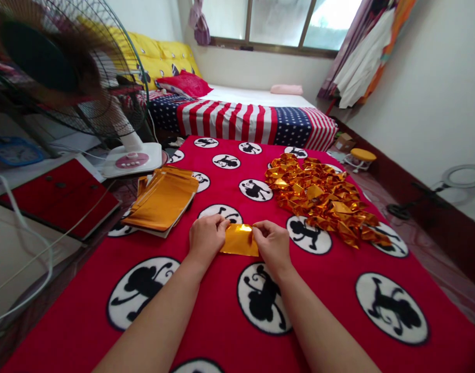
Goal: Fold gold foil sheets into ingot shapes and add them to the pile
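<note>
Between my two hands lies a small sheet of shiny gold foil paper (240, 241), wider than it is deep, low over the red cloth. My left hand (208, 234) pinches its upper left corner with thumb and fingers. At the upper right corner my right hand (273, 242) grips it the same way. A stack of flat gold foil sheets (165, 199), with pale edges showing, sits beyond my left hand. To the right, past my right hand, spreads a heap of folded gold foil pieces (318, 194).
The red cloth (206, 311) with black monkey prints covers the surface under my hands. A fan (132, 158) stands at the left beside a red-fronted cabinet (62, 191). Farther back is a bed (237, 122); a yellow stool (362, 154) and ring light (462, 176) stand right.
</note>
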A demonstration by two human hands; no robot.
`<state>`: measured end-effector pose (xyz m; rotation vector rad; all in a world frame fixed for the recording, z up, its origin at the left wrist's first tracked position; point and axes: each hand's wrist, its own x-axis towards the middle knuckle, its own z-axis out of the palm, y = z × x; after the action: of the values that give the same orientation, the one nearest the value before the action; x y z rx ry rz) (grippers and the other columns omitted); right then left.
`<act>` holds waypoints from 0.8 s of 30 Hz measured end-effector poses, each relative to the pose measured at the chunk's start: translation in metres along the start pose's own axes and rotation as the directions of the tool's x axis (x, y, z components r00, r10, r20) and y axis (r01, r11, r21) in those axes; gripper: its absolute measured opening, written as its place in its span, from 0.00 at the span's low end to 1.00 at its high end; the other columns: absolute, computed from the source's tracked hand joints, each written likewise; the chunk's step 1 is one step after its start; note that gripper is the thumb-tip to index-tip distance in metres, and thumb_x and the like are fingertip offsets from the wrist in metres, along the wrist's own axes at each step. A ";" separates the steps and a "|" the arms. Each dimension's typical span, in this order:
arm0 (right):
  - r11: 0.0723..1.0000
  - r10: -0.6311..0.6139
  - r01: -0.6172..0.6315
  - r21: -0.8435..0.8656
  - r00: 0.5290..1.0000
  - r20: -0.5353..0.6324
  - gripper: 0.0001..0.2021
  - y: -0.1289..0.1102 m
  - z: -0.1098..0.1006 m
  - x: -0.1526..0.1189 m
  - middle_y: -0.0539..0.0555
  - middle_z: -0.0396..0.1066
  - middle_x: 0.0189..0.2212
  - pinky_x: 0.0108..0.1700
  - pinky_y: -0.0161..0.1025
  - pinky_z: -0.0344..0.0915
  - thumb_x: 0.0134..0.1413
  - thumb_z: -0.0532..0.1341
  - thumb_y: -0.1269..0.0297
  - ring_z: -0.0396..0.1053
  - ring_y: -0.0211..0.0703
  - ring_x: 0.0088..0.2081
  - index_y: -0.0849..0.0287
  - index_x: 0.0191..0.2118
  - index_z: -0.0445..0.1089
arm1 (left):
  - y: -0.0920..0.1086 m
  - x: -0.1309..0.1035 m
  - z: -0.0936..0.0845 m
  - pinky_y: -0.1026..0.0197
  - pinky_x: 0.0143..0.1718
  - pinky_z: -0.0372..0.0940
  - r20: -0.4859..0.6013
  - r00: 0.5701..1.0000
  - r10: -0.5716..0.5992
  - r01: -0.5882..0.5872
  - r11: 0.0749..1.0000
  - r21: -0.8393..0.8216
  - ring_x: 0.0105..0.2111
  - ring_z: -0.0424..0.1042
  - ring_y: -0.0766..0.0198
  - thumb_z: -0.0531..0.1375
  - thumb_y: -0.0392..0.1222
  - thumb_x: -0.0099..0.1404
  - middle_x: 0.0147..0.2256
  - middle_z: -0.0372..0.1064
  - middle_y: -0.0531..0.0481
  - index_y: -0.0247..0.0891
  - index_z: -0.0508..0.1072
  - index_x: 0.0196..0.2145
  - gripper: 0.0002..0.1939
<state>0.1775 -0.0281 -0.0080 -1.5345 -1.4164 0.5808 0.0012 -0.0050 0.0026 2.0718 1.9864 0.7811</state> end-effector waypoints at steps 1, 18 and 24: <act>0.997 -0.015 0.015 -0.070 1.000 0.010 0.08 0.000 0.000 0.000 0.52 0.76 0.25 0.30 0.34 0.62 0.50 0.59 0.65 0.71 0.40 0.26 0.59 0.30 0.77 | 0.001 -0.001 0.000 0.61 0.29 0.54 -0.004 1.000 0.011 -0.011 0.999 0.040 0.30 0.71 0.59 0.57 0.48 0.64 0.28 0.76 0.46 0.41 0.78 0.30 0.13; 0.866 0.034 0.003 -0.500 0.997 0.064 0.10 -0.015 -0.002 0.000 0.46 0.72 0.22 0.26 0.34 0.49 0.52 0.59 0.65 0.67 0.39 0.25 0.52 0.41 0.73 | 0.004 -0.002 0.003 0.61 0.29 0.55 -0.033 0.999 0.000 0.001 0.999 0.038 0.31 0.69 0.62 0.61 0.44 0.62 0.32 0.71 0.52 0.41 0.72 0.32 0.05; 0.852 0.010 0.055 -0.521 0.993 0.120 0.10 -0.012 -0.003 0.000 0.48 0.76 0.26 0.28 0.35 0.52 0.55 0.58 0.65 0.71 0.41 0.29 0.47 0.36 0.77 | 0.000 -0.001 0.004 0.62 0.31 0.57 0.011 0.999 0.037 -0.036 0.998 -0.057 0.33 0.70 0.62 0.61 0.41 0.61 0.33 0.72 0.52 0.43 0.74 0.32 0.02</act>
<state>0.1742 -0.0307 0.0039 -1.9280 -1.7824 0.2776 0.0033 -0.0046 -0.0009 2.0815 1.9021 0.8195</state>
